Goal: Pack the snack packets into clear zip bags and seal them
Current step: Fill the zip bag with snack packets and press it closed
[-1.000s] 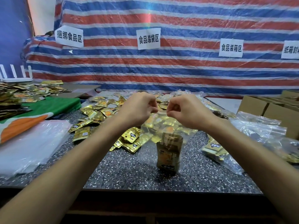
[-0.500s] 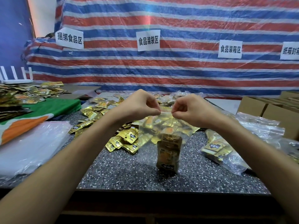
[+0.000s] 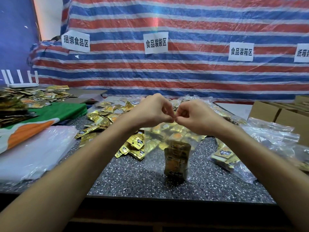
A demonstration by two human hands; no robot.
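Note:
A clear zip bag point(image 3: 153, 158) hangs upright over the speckled table point(image 3: 127, 178), its bottom touching the surface. Inside it stands a stack of gold snack packets point(image 3: 176, 160). My left hand point(image 3: 153, 110) and my right hand point(image 3: 192, 115) pinch the bag's top edge, fingertips meeting at the middle of the zip strip. Behind the bag lies a heap of loose gold packets point(image 3: 107, 118).
Empty clear bags point(image 3: 33, 151) lie stacked at the left, next to a green and orange cloth point(image 3: 50, 118). Filled zip bags point(image 3: 230, 159) lie at the right, with cardboard boxes point(image 3: 284, 114) behind them. More packets point(image 3: 21, 99) are piled at the far left.
My two hands have come together along the bag's top edge, from a gap between them to fingertips touching. The bag stays upright in the same spot.

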